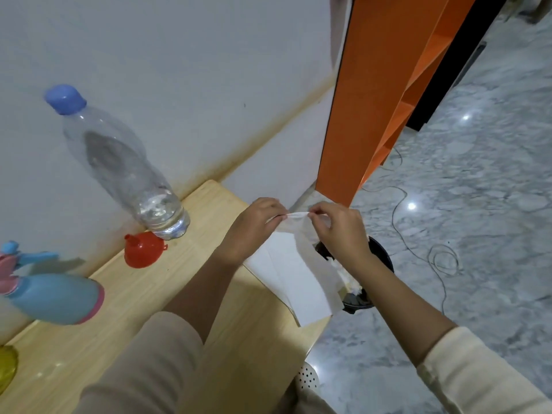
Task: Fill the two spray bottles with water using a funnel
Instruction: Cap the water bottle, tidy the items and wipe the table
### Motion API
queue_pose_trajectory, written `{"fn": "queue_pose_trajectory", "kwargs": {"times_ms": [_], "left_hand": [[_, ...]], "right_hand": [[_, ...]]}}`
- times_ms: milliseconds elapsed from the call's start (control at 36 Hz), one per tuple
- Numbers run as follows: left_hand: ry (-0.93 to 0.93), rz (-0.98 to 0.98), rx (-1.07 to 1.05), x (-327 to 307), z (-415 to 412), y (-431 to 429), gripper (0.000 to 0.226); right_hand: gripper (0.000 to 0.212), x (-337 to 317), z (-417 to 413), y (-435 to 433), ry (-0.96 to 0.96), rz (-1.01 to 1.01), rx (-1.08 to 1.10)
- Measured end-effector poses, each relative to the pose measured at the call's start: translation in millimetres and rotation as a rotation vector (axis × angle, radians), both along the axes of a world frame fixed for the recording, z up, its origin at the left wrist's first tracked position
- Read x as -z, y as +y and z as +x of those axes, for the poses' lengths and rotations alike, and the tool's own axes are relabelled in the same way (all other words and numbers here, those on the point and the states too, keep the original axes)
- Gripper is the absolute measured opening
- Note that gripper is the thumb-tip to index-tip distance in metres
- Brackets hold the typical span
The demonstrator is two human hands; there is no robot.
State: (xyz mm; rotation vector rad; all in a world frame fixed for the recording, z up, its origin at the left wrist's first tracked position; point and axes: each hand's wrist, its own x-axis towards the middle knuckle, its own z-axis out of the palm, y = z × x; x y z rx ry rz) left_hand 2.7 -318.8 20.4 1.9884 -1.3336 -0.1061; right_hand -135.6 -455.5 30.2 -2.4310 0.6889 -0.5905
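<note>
White tissue [294,273] hangs pinched at its top edge between the left hand [254,228] and the right hand [340,231], thumb and fingers pressed together on it, near the table's [149,309] right end over a black bin [379,258]. Left of both hands lies the red funnel [144,249], touching the upright clear water bottle [119,162]; the blue spray bottle [53,297] stands farther left, so the left hand is nearer
</note>
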Motion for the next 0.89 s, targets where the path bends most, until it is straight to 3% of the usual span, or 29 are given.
{"fn": "queue_pose_trajectory", "kwargs": {"times_ms": [139, 389, 500, 611, 722, 889], "left_hand": [[-0.064, -0.107, -0.145, -35.1, 10.8, 19.1, 0.020], [-0.134, -0.166, -0.429, -68.1, -0.9, 110.9, 0.017], [-0.087, -0.063, -0.531, -37.0, -34.3, 165.4, 0.027], [0.010, 0.078, -0.546, 3.7, -70.4, 203.1, 0.024], [0.114, 0.098, -0.558, 43.3, -101.8, 227.8, 0.030], [0.125, 0.144, -0.489, 84.1, -138.4, 245.1, 0.029]], "right_hand": [[0.010, -40.4, 31.6, 1.1, -0.137, -0.109, -0.106], [0.010, -59.3, 71.1, 61.9, -0.257, 0.009, -0.415], [0.012, -29.9, 62.0, 103.9, -0.174, 0.088, -0.563], [0.015, 6.7, 41.3, 137.4, -0.026, 0.143, -0.648], [0.016, 37.8, 13.4, 159.8, 0.080, 0.132, -0.691], [0.012, 75.3, -33.9, 179.0, 0.226, 0.020, -0.721]]}}
